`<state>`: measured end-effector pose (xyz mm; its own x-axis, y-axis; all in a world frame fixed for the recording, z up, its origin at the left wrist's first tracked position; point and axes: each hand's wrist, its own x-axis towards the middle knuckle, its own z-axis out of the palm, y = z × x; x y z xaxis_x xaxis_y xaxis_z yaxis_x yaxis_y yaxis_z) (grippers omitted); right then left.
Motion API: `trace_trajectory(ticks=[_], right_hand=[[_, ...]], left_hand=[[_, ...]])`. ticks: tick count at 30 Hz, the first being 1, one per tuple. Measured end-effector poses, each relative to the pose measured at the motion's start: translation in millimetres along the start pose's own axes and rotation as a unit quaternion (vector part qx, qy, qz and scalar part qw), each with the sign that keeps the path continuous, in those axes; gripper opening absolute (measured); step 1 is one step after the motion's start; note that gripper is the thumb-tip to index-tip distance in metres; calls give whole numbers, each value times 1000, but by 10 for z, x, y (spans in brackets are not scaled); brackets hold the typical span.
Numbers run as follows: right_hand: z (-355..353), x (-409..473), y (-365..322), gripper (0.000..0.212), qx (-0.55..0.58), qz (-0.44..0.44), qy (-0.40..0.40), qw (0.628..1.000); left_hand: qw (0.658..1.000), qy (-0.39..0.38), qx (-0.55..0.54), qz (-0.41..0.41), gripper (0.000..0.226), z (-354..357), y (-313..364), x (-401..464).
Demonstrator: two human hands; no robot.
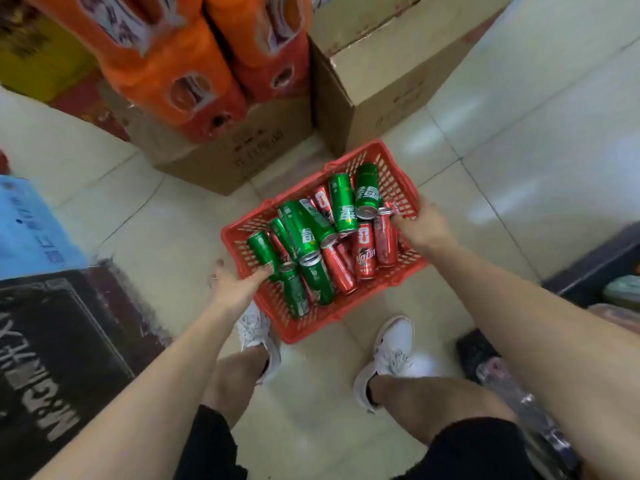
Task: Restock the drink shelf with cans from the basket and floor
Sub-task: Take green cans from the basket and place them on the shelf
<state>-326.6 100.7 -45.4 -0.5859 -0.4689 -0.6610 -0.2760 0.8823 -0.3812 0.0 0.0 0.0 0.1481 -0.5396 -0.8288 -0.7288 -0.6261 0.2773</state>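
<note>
A red plastic basket (398, 188) is held over the tiled floor, in front of my feet. It is filled with several green cans (341, 202) and several red cans (365, 252) lying in a loose pile. My left hand (235, 285) grips the basket's near-left rim, thumb inside by a green can. My right hand (424, 225) grips the right rim, fingers curled over the edge beside a red can. No shelf is in view.
Cardboard boxes (377, 88) stand just beyond the basket, with orange drink packs (180, 74) stacked on the left one. A dark printed mat (59, 358) lies at left, a blue pack (27, 223) above it. Dark items (481, 355) sit at right.
</note>
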Motion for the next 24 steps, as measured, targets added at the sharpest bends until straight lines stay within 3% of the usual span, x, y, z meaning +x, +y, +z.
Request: trace_trajectory(ticks=[3, 8, 12, 14, 17, 21, 24], right_hand=[[220, 316, -10, 84, -3, 10, 12, 1000], [375, 768, 42, 84, -94, 25, 63, 993], [417, 993, 45, 58, -31, 43, 79, 995], [432, 1061, 66, 47, -30, 46, 95, 994], [407, 1111, 91, 35, -31, 49, 99, 993], [300, 1111, 87, 24, -49, 54, 64, 995], [245, 985, 167, 18, -33, 81, 31, 996]], left_hand=[[999, 10, -14, -48, 113, 82, -156, 425], [995, -49, -46, -72, 85, 284, -464, 1005], [989, -79, -98, -76, 24, 343, -546, 1070], [987, -102, -93, -84, 27, 363, -606, 1138], [989, -69, -99, -81, 29, 391, -617, 1250], [989, -52, -118, -71, 16, 441, -605, 1190], [989, -57, -130, -48, 24, 430, -609, 1148]])
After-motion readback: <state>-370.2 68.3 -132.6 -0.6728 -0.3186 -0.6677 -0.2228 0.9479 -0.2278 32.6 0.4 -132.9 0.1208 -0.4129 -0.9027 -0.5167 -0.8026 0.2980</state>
